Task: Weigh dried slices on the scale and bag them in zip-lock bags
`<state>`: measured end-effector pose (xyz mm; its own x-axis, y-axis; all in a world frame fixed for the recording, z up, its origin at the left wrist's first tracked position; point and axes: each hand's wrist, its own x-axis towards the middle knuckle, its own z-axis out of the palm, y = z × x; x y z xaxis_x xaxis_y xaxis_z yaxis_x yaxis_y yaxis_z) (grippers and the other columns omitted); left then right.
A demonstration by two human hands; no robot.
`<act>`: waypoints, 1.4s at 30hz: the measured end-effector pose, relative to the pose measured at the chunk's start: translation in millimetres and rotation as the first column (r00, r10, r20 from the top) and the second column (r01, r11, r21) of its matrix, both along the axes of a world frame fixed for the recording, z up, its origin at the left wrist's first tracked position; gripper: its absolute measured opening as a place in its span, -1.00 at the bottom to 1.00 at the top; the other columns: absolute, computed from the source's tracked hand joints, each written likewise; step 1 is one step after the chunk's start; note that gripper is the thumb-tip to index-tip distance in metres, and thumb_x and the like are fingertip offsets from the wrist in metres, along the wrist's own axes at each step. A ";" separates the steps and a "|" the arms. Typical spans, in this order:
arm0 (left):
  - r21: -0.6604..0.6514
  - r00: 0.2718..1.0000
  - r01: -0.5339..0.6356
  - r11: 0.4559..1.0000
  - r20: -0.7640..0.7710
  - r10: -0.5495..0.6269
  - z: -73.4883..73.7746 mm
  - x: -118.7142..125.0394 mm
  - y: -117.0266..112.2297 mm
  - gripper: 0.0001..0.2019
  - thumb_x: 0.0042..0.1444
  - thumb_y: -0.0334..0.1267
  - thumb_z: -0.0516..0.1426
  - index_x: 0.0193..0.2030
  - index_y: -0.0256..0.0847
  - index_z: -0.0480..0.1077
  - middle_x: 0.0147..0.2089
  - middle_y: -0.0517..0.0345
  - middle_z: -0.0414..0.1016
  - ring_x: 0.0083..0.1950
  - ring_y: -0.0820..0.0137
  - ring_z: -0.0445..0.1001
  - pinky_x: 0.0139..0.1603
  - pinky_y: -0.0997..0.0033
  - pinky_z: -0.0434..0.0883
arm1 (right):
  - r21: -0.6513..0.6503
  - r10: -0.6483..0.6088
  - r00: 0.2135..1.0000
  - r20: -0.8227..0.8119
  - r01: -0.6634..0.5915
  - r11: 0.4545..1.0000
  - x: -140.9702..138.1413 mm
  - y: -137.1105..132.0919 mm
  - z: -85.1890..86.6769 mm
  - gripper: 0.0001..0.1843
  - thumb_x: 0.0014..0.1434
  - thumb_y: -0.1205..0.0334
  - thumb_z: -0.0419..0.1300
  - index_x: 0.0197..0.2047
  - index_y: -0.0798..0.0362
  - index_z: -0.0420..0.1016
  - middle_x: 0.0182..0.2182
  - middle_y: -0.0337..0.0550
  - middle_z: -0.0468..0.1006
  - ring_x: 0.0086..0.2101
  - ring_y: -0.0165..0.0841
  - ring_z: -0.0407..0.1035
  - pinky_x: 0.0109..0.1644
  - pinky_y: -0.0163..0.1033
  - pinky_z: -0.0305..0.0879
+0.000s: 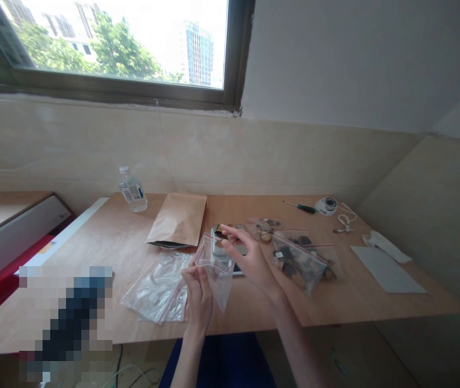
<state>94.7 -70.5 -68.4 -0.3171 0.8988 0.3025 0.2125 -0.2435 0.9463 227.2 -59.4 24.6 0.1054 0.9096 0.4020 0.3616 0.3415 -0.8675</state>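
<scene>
Clear plastic zip bag (pixel 217 280) pinched in left hand (pixel 197 293) fingers; right hand (pixel 252 258) spread open beside it, above what looks like a silver phone (pixel 217 249) on wooden table (pixel 104 242).

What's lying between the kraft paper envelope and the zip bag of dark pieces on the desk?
In the head view, a silver phone-like device lies there, below the right hand, with a clear zip bag held up in front of it by the left hand.

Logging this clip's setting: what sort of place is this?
Probably a small indoor workroom in a city: a wooden desk with a screwdriver and a clear zip bag, below a window facing a tower block.
</scene>
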 end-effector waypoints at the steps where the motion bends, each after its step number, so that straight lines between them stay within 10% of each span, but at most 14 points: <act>1: 0.002 1.000 -0.009 1.000 0.004 0.009 0.3 0.1 0.2 -0.71 0.20 0.04 -0.11 -0.34 -0.13 0.05 -0.31 0.13 0.25 -0.25 0.34 0.33 -0.15 0.26 0.30 | 0.021 0.012 0.999 0.031 -0.013 1.000 -0.5 4.0 -1.5 -0.64 0.21 0.08 0.07 0.04 -0.04 0.42 -0.03 -0.13 0.48 -0.05 -0.33 0.34 0.03 -0.21 0.29; 7: -0.004 0.997 -0.068 0.998 0.030 0.068 -6.1 -7.0 4.1 -0.69 0.17 0.08 -0.07 -0.34 -0.13 0.08 -0.36 0.20 0.20 -0.27 0.36 0.30 -0.16 0.29 0.28 | 0.066 -0.299 0.910 0.289 0.293 0.954 13.3 38.7 -72.3 -0.60 0.20 0.08 0.04 0.06 0.02 0.40 0.00 0.04 0.38 0.05 -0.19 0.24 0.14 -0.02 0.17; 13: -0.028 0.995 -0.061 0.998 0.082 0.063 -9.7 -6.6 1.5 -0.71 0.17 0.05 -0.05 -0.34 -0.13 0.07 -0.28 0.12 0.30 -0.20 0.33 0.36 -0.14 0.24 0.30 | -0.015 -0.270 0.755 0.597 0.347 0.938 11.0 54.9 -112.1 -0.47 0.08 0.05 0.18 0.12 0.02 0.34 0.13 0.12 0.21 0.11 -0.02 0.14 0.12 0.08 0.13; 21: -0.045 0.995 -0.043 0.998 0.089 0.047 -8.2 -2.8 1.3 -0.69 0.17 0.08 -0.07 -0.33 -0.13 0.06 -0.28 0.12 0.32 -0.23 0.33 0.38 -0.14 0.22 0.32 | 0.044 -0.283 0.862 0.420 0.293 0.955 30.7 53.4 -119.9 -0.79 0.12 0.16 0.14 -0.20 0.02 0.52 -0.09 0.00 0.30 -0.01 -0.17 0.25 0.08 -0.06 0.20; 35: -0.083 0.999 -0.008 0.996 0.035 0.011 -8.0 1.2 -0.8 -0.71 0.20 0.05 -0.12 -0.31 -0.14 0.09 -0.07 -0.05 0.35 -0.03 0.28 0.39 -0.05 0.24 0.33 | -0.087 -0.342 0.935 -0.096 0.335 0.938 45.3 62.7 -118.3 -0.72 -0.06 0.17 0.23 -0.24 0.09 0.49 -0.24 -0.08 0.45 -0.18 -0.25 0.35 -0.02 -0.09 0.27; 42: -0.107 0.998 0.048 0.993 -0.023 -0.051 -14.6 4.8 1.6 -0.74 0.21 0.00 -0.11 -0.28 -0.14 0.13 0.00 -0.07 0.34 0.04 0.24 0.35 0.04 0.14 0.26 | -0.161 -0.178 0.842 -0.509 0.110 0.981 19.8 47.8 -68.9 -0.59 -0.11 0.10 0.33 -0.17 0.09 0.47 -0.24 -0.12 0.55 -0.23 -0.31 0.43 -0.09 -0.18 0.34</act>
